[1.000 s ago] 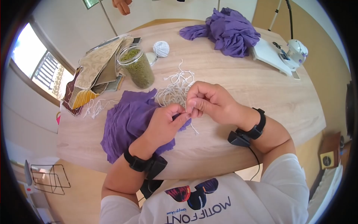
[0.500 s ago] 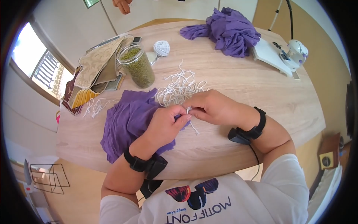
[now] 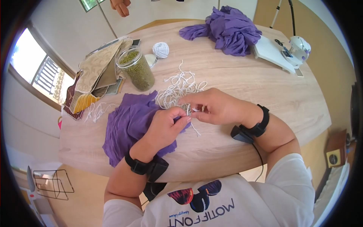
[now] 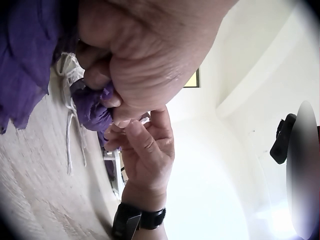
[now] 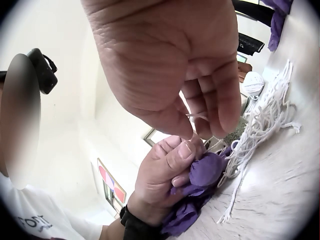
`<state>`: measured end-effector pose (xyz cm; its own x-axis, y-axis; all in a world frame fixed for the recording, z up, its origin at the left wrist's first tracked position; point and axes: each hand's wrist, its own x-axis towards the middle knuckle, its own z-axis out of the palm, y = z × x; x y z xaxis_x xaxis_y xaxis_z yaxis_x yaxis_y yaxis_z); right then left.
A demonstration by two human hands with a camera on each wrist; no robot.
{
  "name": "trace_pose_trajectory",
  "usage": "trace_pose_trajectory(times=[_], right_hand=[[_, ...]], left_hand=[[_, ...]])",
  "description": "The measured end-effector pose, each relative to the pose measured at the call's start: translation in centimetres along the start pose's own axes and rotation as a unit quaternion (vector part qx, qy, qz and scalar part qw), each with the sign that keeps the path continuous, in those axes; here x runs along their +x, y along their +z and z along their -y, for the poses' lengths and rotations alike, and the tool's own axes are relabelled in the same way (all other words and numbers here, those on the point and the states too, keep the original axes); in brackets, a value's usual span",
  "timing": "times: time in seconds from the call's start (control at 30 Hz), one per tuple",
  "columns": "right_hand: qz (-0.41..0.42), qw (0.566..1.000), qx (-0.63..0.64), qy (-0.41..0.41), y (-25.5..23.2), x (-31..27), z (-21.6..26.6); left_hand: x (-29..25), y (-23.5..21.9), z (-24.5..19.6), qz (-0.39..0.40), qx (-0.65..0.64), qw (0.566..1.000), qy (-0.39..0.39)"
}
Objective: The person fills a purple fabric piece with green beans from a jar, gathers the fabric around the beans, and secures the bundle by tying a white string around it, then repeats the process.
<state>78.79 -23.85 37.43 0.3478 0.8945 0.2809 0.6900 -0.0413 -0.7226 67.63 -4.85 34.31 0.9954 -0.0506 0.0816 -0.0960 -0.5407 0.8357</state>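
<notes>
The right hand (image 3: 217,107) has dropped lower since a second ago, pinching white string (image 3: 193,110); the left hand (image 3: 166,126) still clamps bunched purple cloth (image 3: 126,125) on the counter (image 3: 245,83). The knot itself is hidden.

The right hand (image 5: 170,65) pinches a thin white string (image 5: 196,116) above the left hand (image 5: 167,175), which grips soft purple cloth (image 5: 202,172).

You sit at a rounded wooden table (image 3: 264,87) beside pale walls. A bright window (image 3: 36,66) lights your left; a wire rack (image 3: 53,183) stands on the floor.
</notes>
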Motion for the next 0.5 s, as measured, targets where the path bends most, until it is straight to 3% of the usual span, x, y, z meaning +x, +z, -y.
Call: trace_pose_trajectory(times=[0.13,0.43,0.5], right_hand=[[-0.025,0.990,-0.095,-0.106,0.3,0.1,-1.4],[-0.088,0.992,0.048,-0.076,-0.2,-0.2,-0.7],[-0.062,0.991,0.117,-0.037,-1.0,-0.3,-0.9]], left_hand=[[-0.1,0.1,-0.2,-0.004,0.002,1.000,0.002],[0.1,-0.4,0.0,0.014,-0.089,0.996,-0.014],[0.1,-0.7,0.0,0.006,-0.087,0.996,-0.016]])
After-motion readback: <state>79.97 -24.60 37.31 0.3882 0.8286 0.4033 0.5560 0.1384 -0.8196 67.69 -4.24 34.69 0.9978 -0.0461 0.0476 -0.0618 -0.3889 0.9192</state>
